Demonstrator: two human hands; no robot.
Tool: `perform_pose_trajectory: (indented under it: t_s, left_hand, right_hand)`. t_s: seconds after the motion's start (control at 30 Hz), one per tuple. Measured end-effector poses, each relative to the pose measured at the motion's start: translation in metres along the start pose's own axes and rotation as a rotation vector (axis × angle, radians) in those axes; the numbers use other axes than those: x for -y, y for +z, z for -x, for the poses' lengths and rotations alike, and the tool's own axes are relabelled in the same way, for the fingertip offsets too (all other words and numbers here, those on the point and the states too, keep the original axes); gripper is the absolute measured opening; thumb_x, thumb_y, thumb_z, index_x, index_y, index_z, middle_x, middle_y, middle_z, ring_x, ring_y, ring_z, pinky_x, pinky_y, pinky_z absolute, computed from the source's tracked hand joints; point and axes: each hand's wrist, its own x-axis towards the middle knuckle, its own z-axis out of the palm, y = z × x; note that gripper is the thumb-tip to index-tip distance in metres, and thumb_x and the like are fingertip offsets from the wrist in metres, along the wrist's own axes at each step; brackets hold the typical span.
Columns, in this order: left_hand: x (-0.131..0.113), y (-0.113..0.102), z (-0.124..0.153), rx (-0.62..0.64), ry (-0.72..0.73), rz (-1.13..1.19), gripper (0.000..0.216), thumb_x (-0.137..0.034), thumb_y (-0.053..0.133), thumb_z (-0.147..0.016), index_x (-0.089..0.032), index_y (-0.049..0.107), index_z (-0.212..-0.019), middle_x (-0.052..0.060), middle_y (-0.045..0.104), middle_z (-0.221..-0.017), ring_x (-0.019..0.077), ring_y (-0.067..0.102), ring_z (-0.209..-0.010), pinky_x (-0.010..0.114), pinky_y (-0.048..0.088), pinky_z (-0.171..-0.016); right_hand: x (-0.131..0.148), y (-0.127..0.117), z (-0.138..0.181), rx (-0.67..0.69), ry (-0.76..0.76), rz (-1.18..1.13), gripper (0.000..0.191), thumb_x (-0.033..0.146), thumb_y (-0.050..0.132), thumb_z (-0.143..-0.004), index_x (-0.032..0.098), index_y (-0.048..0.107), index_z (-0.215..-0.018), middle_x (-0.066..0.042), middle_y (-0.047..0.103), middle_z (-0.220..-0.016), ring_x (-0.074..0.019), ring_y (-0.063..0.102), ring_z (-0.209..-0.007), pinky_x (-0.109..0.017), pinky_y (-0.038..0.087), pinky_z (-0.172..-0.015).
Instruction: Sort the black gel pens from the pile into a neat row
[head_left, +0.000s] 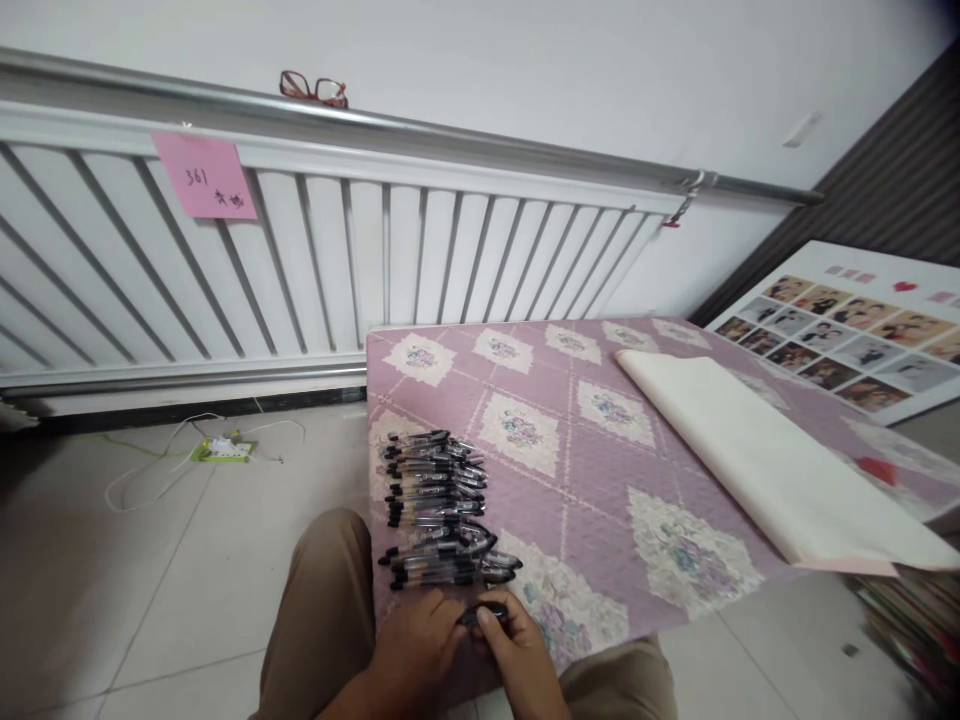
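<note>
Black pen point(487, 612), one: pinched by my right fingers point(494, 634) at the table's point(592, 470) near edge; steady, light hold best. Left fingers point(442, 612): curled at its end, grip unclear. Black-capped pens point(439, 482), many: just beyond.

Moderate, diffuse light; sheen along metal pipe point(465, 139). Wide-angle stretch toward edges; upper right corner dark; pens point(435, 490) slightly soft.

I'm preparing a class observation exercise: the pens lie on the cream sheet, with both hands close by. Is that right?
Not quite. The head view shows the pens lying on the purple floral tablecloth, not the cream sheet. The left hand and right hand are close by, as stated.
</note>
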Motion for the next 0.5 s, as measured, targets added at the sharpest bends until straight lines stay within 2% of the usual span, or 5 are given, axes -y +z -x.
perform_pose_trajectory:
  t_s: [0.13, 0.3, 0.5]
  left_hand:
    - [-0.004, -0.012, -0.005, 0.103, 0.014, 0.065, 0.019, -0.022, 0.044, -0.089, -0.024, 0.061, -0.096, 0.002, 0.067, -0.089, 0.0202, 0.062, -0.079, 0.028, 0.043, -0.067]
    - [-0.006, -0.015, -0.010, 0.228, 0.004, 0.153, 0.019, -0.026, 0.043, -0.092, -0.022, 0.062, -0.094, 0.003, 0.068, -0.090, 0.0208, 0.063, -0.082, 0.028, 0.043, -0.070]
    - [-0.006, -0.018, -0.008, 0.226, -0.071, 0.192, 0.018, -0.024, 0.045, -0.088, -0.022, 0.063, -0.091, 0.002, 0.068, -0.089, 0.0210, 0.063, -0.082, 0.029, 0.044, -0.069]
  right_hand:
    - [0.001, -0.003, 0.001, 0.023, -0.009, -0.015, 0.032, 0.051, 0.069, -0.070, 0.023, 0.063, -0.083, 0.002, 0.059, -0.070, -0.0152, 0.054, -0.065, -0.026, 0.044, -0.062]
    - [0.006, -0.007, 0.003, 0.041, -0.001, -0.011, 0.031, 0.051, 0.070, -0.070, 0.023, 0.063, -0.082, 0.003, 0.057, -0.069, -0.0143, 0.053, -0.065, -0.025, 0.043, -0.063]
    - [0.008, -0.008, 0.003, 0.061, -0.009, 0.018, 0.036, 0.055, 0.068, -0.070, 0.022, 0.062, -0.085, 0.003, 0.058, -0.069, -0.0146, 0.054, -0.065, -0.025, 0.044, -0.063]
